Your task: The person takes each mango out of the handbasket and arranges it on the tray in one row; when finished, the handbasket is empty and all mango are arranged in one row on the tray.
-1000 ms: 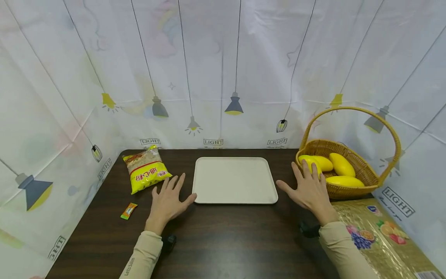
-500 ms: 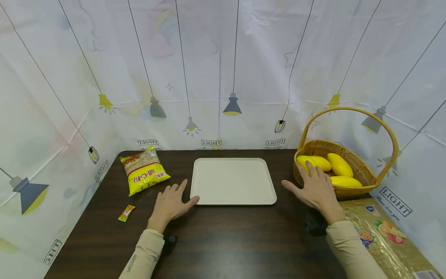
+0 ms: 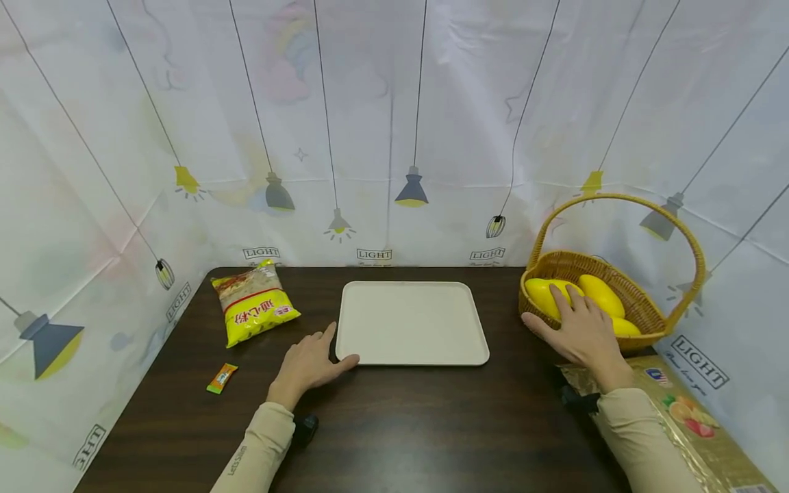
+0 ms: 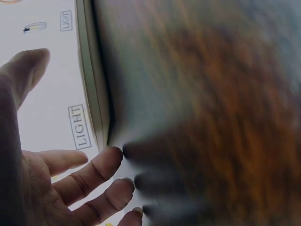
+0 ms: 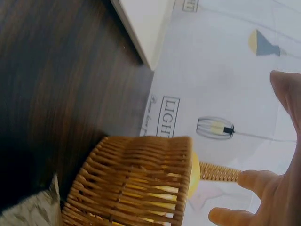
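Observation:
My right hand (image 3: 585,335) hovers over the front of a woven wicker basket (image 3: 644,301), fingers spread loosely above several yellow mangoes (image 3: 600,294). Nothing is in its grasp; in the right wrist view its fingertips stand above the basket's rim (image 5: 186,183). My left hand (image 3: 308,363) is at the near left corner of a cream rectangular tray (image 3: 411,322). Its thumb overlaps the front edge there, and the index finger lies beside the left edge. In the left wrist view its fingertips (image 4: 113,157) are close to the tabletop, slightly bent and holding nothing.
A yellow bag of macaroni (image 3: 255,308) lies at the back left, with a small orange-and-green wrapped packet (image 3: 222,378) in front of it. A gold fruit-printed package (image 3: 684,411) lies under my right forearm. The basket's tall handle (image 3: 696,253) arches above it. A printed curtain surrounds the table.
My right hand has shifted rightward, farther over the basket and its mangoes. My left hand has edged right toward the tray's corner, with its fingers drawn in a little.

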`<act>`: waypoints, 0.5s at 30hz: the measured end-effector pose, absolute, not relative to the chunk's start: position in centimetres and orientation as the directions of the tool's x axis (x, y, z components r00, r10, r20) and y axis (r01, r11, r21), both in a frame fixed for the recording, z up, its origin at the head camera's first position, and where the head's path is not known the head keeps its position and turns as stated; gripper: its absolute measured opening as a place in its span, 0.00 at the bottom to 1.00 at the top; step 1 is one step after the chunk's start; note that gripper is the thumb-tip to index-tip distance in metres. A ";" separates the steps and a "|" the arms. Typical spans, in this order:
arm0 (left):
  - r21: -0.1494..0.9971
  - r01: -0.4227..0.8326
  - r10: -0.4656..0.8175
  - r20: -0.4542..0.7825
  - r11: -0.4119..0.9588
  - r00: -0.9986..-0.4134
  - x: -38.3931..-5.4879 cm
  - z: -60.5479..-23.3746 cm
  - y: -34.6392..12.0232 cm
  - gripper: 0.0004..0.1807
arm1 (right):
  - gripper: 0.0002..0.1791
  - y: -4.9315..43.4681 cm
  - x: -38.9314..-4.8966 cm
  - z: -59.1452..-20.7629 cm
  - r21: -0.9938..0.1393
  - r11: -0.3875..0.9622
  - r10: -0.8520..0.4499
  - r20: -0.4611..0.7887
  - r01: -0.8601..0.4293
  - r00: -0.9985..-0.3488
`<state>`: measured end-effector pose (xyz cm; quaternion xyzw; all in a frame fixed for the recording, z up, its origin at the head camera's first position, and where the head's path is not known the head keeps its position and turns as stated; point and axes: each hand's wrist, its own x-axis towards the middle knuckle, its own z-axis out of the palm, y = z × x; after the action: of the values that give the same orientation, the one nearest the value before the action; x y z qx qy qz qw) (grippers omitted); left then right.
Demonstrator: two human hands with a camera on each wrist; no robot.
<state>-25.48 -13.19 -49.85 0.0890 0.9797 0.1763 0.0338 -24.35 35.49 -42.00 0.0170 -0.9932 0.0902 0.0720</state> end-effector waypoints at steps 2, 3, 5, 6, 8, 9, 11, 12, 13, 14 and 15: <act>0.360 0.168 0.193 -0.035 0.918 -0.981 -25.4 -49.9 -13.2 0.55 | 0.55 35.7 -24.4 -42.0 -0.182 0.982 -0.013 0.153 -0.041 -0.988; 0.364 0.170 0.196 -0.036 0.916 -0.980 -25.4 -49.9 -13.2 0.55 | 0.55 35.9 -24.4 -42.0 -0.187 0.982 -0.008 0.152 -0.037 -0.988; 0.363 0.175 0.201 -0.036 0.915 -0.979 -25.4 -50.0 -13.3 0.55 | 0.55 36.1 -24.5 -42.1 -0.195 0.980 -0.001 0.142 -0.028 -0.990; 0.361 0.179 0.204 -0.034 0.915 -0.978 -25.4 -50.1 -13.4 0.54 | 0.56 36.2 -24.6 -42.1 -0.200 0.980 0.004 0.135 -0.023 -0.991; 0.353 0.189 0.212 -0.028 0.916 -0.977 -25.4 -50.2 -13.3 0.54 | 0.56 36.5 -24.9 -42.0 -0.206 0.978 0.008 0.131 -0.020 -0.991; 0.354 0.192 0.215 -0.026 0.915 -0.976 -25.5 -50.3 -13.3 0.53 | 0.56 36.7 -25.1 -41.9 -0.209 0.978 0.008 0.126 -0.019 -0.992; 0.354 0.197 0.218 -0.020 0.914 -0.976 -25.5 -50.4 -13.2 0.53 | 0.57 37.0 -25.5 -41.6 -0.210 0.977 0.003 0.127 -0.024 -0.992; 0.355 0.197 0.218 -0.020 0.914 -0.976 -25.6 -50.4 -13.1 0.52 | 0.57 37.2 -25.7 -41.5 -0.211 0.977 0.002 0.126 -0.025 -0.992; 0.355 0.196 0.217 -0.020 0.914 -0.976 -25.5 -50.4 -13.1 0.53 | 0.57 37.3 -25.8 -41.4 -0.211 0.977 0.000 0.121 -0.026 -0.993; 0.355 0.195 0.217 -0.021 0.914 -0.976 -25.5 -50.5 -13.0 0.53 | 0.57 37.4 -26.0 -41.4 -0.213 0.977 0.000 0.114 -0.025 -0.993; 0.354 0.198 0.219 -0.020 0.914 -0.975 -25.5 -50.5 -13.0 0.53 | 0.57 37.5 -26.2 -41.4 -0.214 0.976 0.000 0.108 -0.023 -0.994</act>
<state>-25.53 -13.03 -50.50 0.1067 0.9779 0.1775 0.0297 -26.17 37.47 -41.37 0.0060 -0.9927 0.1083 0.0535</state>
